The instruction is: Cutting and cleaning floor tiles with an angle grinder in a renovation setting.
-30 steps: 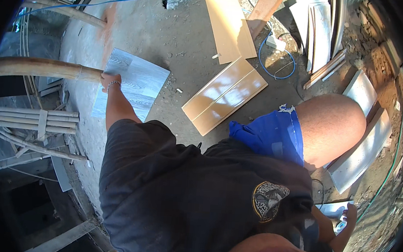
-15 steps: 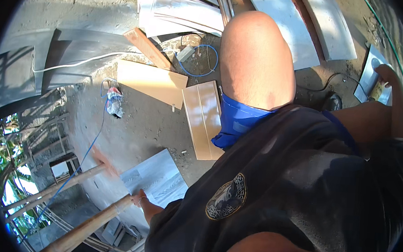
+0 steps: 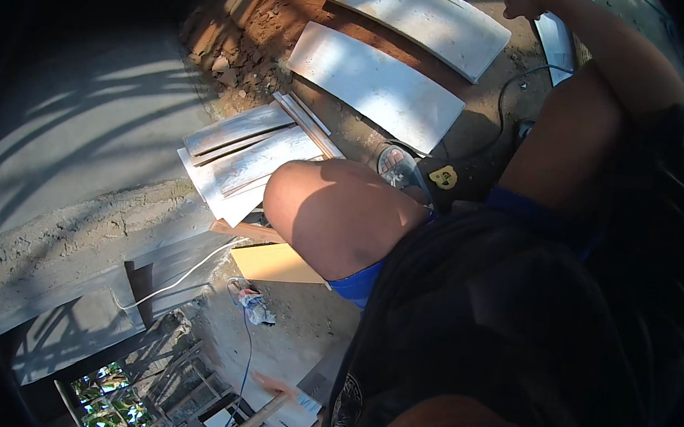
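Observation:
My right hand (image 3: 526,1) is up at the top edge, beyond my bent right leg, its fingers curled in. Whatever they may hold is hidden. Close by it lies a pale grey panel (image 3: 555,39), partly covered by my forearm. A yellowish object (image 3: 583,54) shows in part beside that panel. Two long whitish boards, a farther one (image 3: 421,19) and a nearer one (image 3: 376,86), lie on the ground left of the hand. My left hand is out of sight. At the lower edge, part of a grey wood-grain panel (image 3: 319,380) shows beside my shirt.
A stack of planks (image 3: 243,145) lies past my left knee, near a tan board (image 3: 278,263). A dark cable (image 3: 501,106) crosses the ground. A crumpled bundle (image 3: 257,307) with a blue cord (image 3: 247,359) and a bamboo pole (image 3: 257,420) are at lower left. Rubble (image 3: 229,64) lies farther off.
The view has swung to the right. My right hand has come off the yellowish object and its fingers are curled. My left hand, earlier at the grey wood-grain panel, has left view.

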Motion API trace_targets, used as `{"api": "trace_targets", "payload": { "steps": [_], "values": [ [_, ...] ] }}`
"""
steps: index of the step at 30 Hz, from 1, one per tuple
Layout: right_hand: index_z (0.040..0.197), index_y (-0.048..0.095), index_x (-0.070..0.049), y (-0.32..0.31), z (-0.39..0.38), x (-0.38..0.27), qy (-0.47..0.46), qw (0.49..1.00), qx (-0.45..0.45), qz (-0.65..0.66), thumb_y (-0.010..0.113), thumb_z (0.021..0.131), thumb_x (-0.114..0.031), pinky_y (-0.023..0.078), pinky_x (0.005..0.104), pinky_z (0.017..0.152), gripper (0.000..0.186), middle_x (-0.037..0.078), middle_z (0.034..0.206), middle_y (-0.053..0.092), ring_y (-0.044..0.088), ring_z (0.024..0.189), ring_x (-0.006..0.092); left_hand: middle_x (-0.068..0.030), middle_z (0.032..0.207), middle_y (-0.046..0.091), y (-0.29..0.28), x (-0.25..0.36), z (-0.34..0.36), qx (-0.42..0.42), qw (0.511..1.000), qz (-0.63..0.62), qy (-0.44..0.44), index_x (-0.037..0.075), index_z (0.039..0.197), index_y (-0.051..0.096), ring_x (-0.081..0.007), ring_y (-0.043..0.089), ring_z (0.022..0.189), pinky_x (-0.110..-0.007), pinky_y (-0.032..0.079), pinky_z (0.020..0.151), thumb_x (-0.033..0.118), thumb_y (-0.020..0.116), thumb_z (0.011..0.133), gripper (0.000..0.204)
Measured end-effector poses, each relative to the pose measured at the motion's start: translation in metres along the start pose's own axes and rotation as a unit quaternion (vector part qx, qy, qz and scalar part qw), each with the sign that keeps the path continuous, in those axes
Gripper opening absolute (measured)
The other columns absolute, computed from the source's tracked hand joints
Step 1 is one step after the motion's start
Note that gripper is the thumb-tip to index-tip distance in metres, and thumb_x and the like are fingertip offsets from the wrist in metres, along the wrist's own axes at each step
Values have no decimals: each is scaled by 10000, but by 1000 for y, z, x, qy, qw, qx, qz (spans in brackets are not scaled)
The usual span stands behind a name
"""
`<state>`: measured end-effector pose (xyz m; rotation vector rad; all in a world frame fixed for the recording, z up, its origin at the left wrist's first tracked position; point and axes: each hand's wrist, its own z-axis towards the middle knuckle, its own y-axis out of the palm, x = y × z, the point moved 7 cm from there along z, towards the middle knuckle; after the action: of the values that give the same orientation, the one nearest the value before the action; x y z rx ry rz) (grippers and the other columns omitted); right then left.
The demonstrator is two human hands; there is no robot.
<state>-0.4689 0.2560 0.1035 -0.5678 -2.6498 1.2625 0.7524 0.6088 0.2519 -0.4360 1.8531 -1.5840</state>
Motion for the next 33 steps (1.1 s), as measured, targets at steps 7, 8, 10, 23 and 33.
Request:
{"api": "trace_targets", "payload": {
  "steps": [7, 8, 10, 23, 33],
  "values": [
    [1124, 681, 22, -30, -26, -39, -61, 992, -4, 113, 565, 974, -434, 591, 434, 606, 494, 169, 891, 726, 713, 712, 258, -44, 698, 665, -275, 164, -52, 143, 944, -223, 197, -80, 892, 691, -125, 529, 620, -323, 437, 586, 118, 695, 857, 202],
    [1097, 679, 6, -33, -27, -51, -64, 992, -9, 113, 555, 977, -419, 589, 429, 612, 459, 151, 865, 722, 706, 704, 245, -20, 749, 657, -312, 197, -61, 164, 922, -275, 218, -70, 947, 680, -109, 504, 653, -298, 417, 594, 156, 679, 921, 228],
    [980, 656, -12, -45, -29, -69, -89, 993, 17, 81, 575, 968, -397, 549, 401, 559, 394, 127, 793, 713, 687, 658, 229, 39, 732, 565, -374, 257, -75, 233, 870, -343, 267, -55, 1022, 665, -59, 424, 643, -254, 320, 558, 241, 668, 984, 298],
    [1097, 720, 10, -61, -85, -141, -146, 983, 112, -20, 610, 912, -434, 523, 486, 900, 493, 222, 1130, 703, 672, 1045, 397, -81, 887, 740, -536, 734, 0, 193, 722, -361, 557, -71, 1039, 700, -118, 631, 778, -272, 495, 738, 224, 715, 940, 311],
    [1196, 682, -16, -49, -91, -83, -83, 988, 127, 32, 664, 884, -409, 515, 473, 963, 502, 220, 1176, 694, 656, 1111, 392, -78, 929, 771, -521, 952, -88, 140, 700, -240, 658, 61, 1076, 757, -190, 723, 847, -322, 532, 796, 295, 716, 919, 284]
  ]
}}
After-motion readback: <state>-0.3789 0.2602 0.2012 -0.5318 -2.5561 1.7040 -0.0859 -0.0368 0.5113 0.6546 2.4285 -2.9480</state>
